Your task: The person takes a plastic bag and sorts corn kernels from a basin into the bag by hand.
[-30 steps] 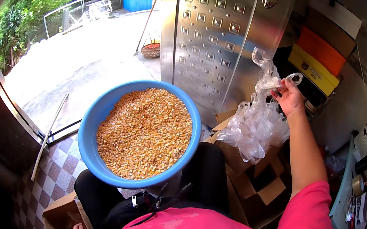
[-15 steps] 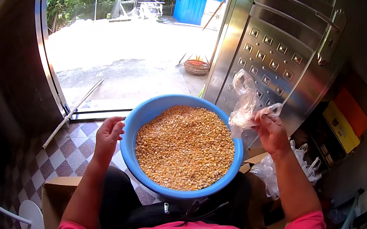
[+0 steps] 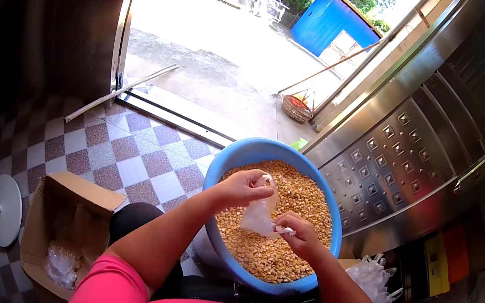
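Observation:
A thin, whitish plastic bag (image 3: 259,212) is stretched between my two hands, over a blue basin (image 3: 218,170) full of yellow corn kernels (image 3: 266,262). My left hand (image 3: 243,188) pinches the bag's upper end near the middle of the basin. Lower down and to the right, my right hand (image 3: 299,235) is closed on the bag's other end. The bag looks flat, with nothing visible inside. The basin stands just in front of my lap.
An open cardboard box (image 3: 68,187) at left has a plastic bag (image 3: 63,264) in it. More clear bags (image 3: 373,280) lie right of the basin. A white pole (image 3: 121,93) rests by the doorway. The metal door (image 3: 393,163) stands at right, a wicker basket (image 3: 297,107) outside.
My right hand has brought the plastic bag from beside the door to over the corn. My left hand has left the basin's rim and taken hold of it. The view has turned and tilted.

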